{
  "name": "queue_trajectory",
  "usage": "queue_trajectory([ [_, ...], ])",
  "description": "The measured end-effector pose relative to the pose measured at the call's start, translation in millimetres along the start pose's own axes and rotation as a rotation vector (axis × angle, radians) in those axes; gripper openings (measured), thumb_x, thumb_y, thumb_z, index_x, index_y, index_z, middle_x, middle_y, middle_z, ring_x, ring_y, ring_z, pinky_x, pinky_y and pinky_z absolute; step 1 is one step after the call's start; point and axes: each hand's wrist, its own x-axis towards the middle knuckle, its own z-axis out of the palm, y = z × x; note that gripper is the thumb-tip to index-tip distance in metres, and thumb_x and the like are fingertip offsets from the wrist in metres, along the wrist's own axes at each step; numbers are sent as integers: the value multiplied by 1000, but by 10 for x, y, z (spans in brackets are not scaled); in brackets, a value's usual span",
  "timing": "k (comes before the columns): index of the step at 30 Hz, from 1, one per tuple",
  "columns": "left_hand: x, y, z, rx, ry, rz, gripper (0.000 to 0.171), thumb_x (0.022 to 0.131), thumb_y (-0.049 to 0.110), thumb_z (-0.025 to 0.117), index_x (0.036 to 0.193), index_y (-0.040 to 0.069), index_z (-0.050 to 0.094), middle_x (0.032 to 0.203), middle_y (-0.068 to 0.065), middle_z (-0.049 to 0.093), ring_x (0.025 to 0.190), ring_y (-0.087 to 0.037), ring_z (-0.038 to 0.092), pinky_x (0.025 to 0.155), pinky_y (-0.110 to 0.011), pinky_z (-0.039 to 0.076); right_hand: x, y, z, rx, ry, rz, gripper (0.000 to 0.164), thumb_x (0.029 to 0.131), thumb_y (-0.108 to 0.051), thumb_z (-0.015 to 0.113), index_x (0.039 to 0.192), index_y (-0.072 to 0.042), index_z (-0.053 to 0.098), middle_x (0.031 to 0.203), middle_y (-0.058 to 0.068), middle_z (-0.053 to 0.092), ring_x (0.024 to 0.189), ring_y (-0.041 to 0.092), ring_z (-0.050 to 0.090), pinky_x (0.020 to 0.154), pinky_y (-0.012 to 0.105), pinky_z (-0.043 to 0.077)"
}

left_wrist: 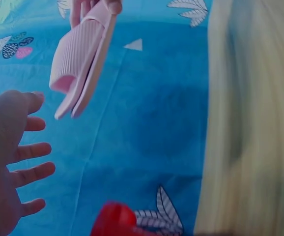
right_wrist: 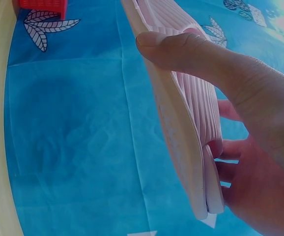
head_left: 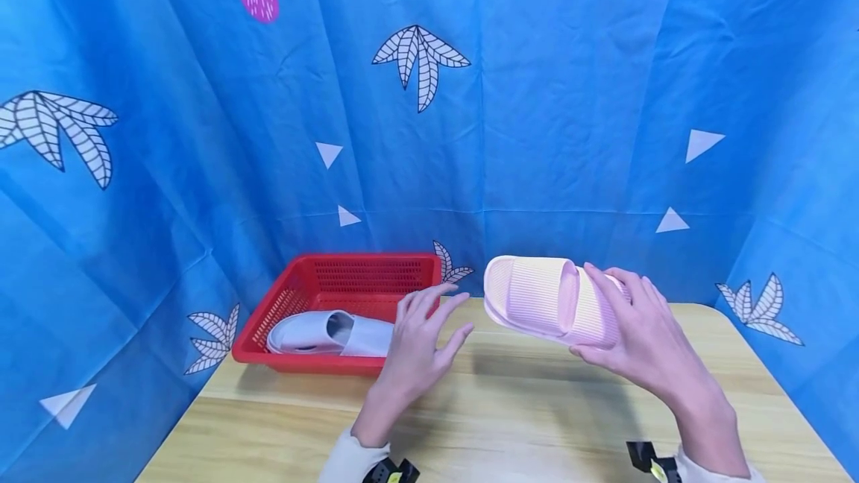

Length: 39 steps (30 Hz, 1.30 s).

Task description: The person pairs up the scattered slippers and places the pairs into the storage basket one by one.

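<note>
A pair of pink ribbed slippers [head_left: 540, 297], fitted one into the other, hangs above the right half of the table, toes pointing left. My right hand [head_left: 651, 341] grips the pair at its right end, the thumb along the near side and the fingers over the far side. Both soles lie against each other in the right wrist view, where the slippers [right_wrist: 176, 118] stand on edge. With fingers spread and holding nothing, my left hand [head_left: 416, 345] hovers by the right end of a red basket [head_left: 302, 364]. Inside the basket lie pale grey slippers [head_left: 302, 330], partly hidden by this hand.
The light wooden table [head_left: 510, 416] carries the basket at its back left. A blue patterned curtain [head_left: 564, 95] hangs behind the table and along both sides. Each wrist wears a black strapped device [head_left: 389, 471].
</note>
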Motion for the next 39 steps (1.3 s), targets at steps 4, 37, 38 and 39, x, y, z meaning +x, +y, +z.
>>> queue_trajectory([
  [4,-128,-114,-81,32,14,-33,48,92,36,77,137,21,65,141,-2,59,132,-19,51,109,-54,37,6,-2,11,0,4,-9,117,53,-34,102,153,-10,46,131,21,53,118,40,47,93,66,40],
  [37,-752,-799,-478,160,75,-153,35,93,30,74,126,17,71,130,-7,65,124,-27,55,105,-58,34,20,3,77,8,2,-40,116,53,-37,100,152,-7,47,130,22,53,115,39,49,92,62,40],
  [38,-753,-809,-487,159,80,-153,35,93,29,74,125,16,71,129,-7,65,124,-27,55,104,-59,34,19,0,77,9,3,-40,116,53,-37,100,152,-7,47,130,22,53,115,39,49,92,62,40],
  [39,-756,-817,-497,162,81,-156,35,93,29,73,125,16,72,129,-7,65,124,-27,55,104,-58,34,17,-3,77,9,3,-39,117,53,-36,100,152,-7,47,130,22,53,115,39,49,92,63,40],
])
